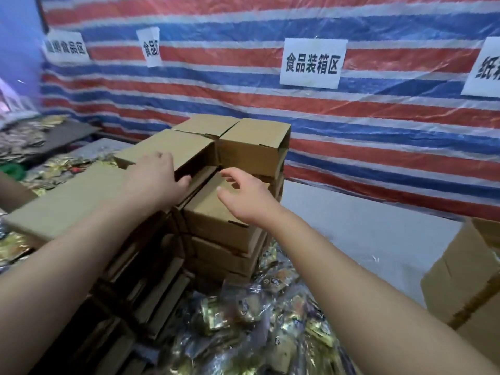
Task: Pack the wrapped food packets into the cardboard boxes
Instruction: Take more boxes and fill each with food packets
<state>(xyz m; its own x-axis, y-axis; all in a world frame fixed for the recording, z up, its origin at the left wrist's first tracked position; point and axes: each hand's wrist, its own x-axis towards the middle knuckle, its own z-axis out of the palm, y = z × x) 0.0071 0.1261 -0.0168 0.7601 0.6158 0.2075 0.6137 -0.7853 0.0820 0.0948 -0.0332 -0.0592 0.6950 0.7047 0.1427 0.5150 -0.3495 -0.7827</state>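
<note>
Closed brown cardboard boxes stand in stacks in front of me. My left hand (155, 177) lies flat with straight fingers on a top box (173, 146) at the middle left. My right hand (243, 196) hovers, fingers loosely spread, just above the nearest top box (209, 212) and holds nothing. A taller stack's top box (254, 144) rises behind both hands. Shiny gold and clear wrapped food packets (243, 320) lie in a heap at the foot of the stacks.
A long flat carton (65, 201) lies at the left, with more packets (54, 169) beyond it. Larger cartons (465, 280) stand at the right edge. A striped tarp wall with paper signs (311, 63) closes the back. Grey floor (365, 239) lies at the right.
</note>
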